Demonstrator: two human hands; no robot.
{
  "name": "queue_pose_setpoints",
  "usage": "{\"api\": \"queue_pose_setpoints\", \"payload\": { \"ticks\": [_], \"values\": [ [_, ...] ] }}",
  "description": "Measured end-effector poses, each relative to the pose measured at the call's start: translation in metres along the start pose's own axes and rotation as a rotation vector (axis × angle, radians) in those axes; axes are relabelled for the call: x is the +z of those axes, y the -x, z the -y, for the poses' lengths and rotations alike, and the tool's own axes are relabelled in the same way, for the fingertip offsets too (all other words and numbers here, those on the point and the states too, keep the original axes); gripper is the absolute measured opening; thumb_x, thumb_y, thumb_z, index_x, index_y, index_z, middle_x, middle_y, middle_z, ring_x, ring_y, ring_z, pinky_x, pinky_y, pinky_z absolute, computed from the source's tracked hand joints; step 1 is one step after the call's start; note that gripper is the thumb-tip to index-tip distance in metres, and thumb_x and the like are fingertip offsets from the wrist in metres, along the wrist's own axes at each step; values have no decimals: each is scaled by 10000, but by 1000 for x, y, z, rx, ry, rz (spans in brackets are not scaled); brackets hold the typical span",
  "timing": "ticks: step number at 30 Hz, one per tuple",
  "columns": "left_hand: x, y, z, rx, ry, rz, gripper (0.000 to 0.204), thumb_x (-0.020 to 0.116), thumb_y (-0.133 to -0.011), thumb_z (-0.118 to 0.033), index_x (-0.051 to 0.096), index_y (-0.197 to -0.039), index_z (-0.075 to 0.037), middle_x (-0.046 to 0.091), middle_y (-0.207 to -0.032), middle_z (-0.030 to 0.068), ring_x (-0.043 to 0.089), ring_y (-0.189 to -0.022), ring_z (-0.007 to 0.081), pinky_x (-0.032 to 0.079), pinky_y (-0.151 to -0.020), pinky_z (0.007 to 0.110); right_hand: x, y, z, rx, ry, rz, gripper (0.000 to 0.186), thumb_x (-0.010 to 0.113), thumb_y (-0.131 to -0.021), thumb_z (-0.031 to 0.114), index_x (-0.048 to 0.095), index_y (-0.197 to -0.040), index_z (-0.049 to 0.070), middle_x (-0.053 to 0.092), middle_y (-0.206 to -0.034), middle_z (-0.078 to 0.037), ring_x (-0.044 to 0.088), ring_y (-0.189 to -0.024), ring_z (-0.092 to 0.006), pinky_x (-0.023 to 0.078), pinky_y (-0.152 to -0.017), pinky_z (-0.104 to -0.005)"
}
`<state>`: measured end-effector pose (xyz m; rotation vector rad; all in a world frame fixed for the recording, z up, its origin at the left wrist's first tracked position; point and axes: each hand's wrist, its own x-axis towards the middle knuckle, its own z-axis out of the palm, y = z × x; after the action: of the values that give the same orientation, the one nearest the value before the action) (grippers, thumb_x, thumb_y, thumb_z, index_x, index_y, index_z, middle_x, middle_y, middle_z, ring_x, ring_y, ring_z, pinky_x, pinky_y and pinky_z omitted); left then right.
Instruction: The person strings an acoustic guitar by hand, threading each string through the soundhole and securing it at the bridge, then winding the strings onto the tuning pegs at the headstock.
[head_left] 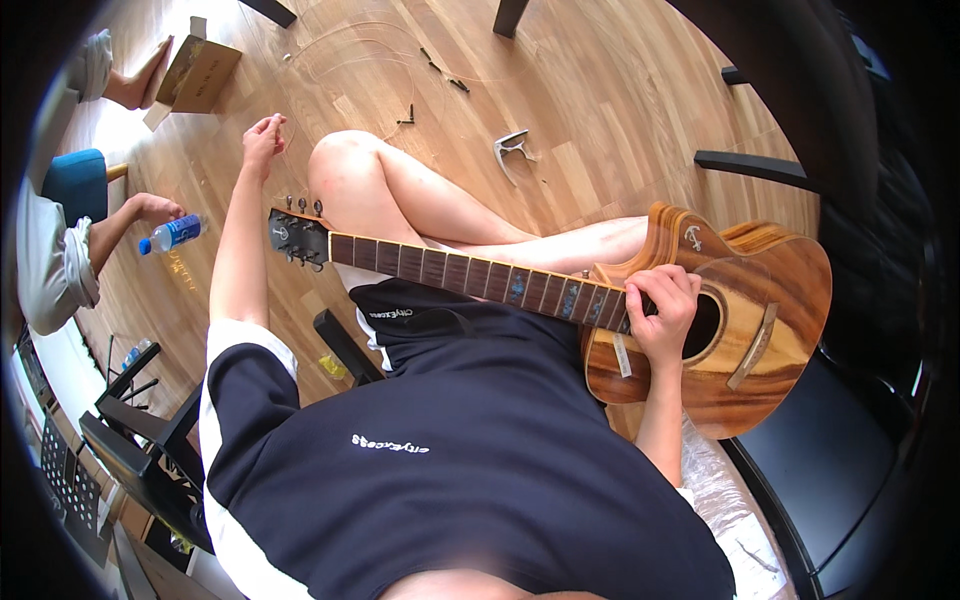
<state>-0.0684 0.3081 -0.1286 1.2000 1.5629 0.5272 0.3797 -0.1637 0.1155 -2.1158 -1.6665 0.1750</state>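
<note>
An acoustic guitar (pixel 765 360) with striped brown wood, unstrung along its neck, lies across my crossed legs, its headstock (pixel 298 238) to the left. My left hand (pixel 264 140) is raised beyond the headstock, fingertips pinched on what looks like a thin, pale string, hard to make out against the floor. My right hand (pixel 663 312) grips the guitar where the fretboard meets the soundhole, fingers curled; whether a string is between them I cannot tell.
Loose strings, black pegs (pixel 458 86) and a silver capo (pixel 510 145) lie on the floor. At left are another person's foot, hand (pixel 158 208), a bottle (pixel 178 230) and cardboard box (pixel 198 70). Black chair legs (pixel 750 165) and a music stand (pixel 70 470) surround me.
</note>
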Motion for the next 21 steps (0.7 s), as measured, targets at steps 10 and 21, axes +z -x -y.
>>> {"api": "queue_pose_setpoints", "payload": {
  "ticks": [10, 21],
  "values": [
    [-1, 17, -43, 21, 344, 99, 206, 594, -997, -237, 670, -1156, -131, 620, -899, -46, 645, -857, 81, 508, -738, 234, 0, 2, -1, -1, 11, -4, 45, 713, -752, 108, 669, -746, 106, 665, -755, 6, 594, -807, -185, 362, -767, -337],
    [-1, 22, -64, 101, 153, 65, 178, 622, -982, -216, 710, -1115, -138, 657, -990, -56, 629, -927, 73, 468, -809, 254, -1, 2, 2, 1, 14, -2, 46, 716, -761, 118, 673, -758, 100, 672, -769, 6, 599, -815, -190, 366, -771, -341]
  ]
}}
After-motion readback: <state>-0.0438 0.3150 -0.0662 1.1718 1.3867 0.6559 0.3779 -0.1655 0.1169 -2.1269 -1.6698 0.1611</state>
